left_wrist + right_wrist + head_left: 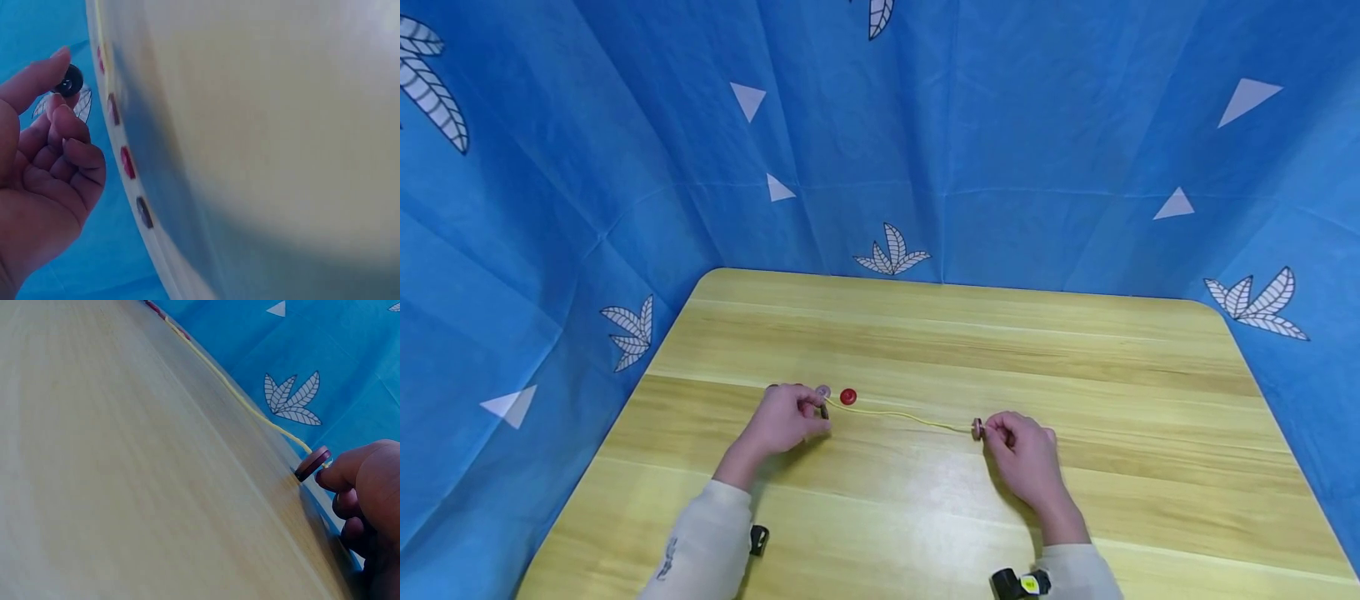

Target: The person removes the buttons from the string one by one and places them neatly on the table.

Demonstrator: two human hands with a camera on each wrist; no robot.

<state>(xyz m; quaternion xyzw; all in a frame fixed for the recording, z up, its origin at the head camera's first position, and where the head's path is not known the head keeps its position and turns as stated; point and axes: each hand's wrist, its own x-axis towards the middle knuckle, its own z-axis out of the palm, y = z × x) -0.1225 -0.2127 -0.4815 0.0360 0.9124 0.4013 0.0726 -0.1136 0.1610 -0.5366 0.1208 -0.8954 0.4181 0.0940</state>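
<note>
Between thumb and index fingertip, my left hand [784, 419] pinches a black button [71, 81], its face visible in the left wrist view. A yellow string [898, 414] stretches across the table from near the left fingertips to a brown button [977, 429] at my right hand [1026, 457]. In the right wrist view the string passes through that brown button [314, 462], which is tilted close over the table. The right thumb and index finger pinch the short string end [328, 464] just beyond it.
Several loose buttons lie in a row by the left hand: a red button [848, 397], a pale purple button [823, 391], another red button [127, 162] and a dark button [144, 212]. They rest on the wooden table [940, 333]. A blue patterned curtain [850, 125] hangs behind it.
</note>
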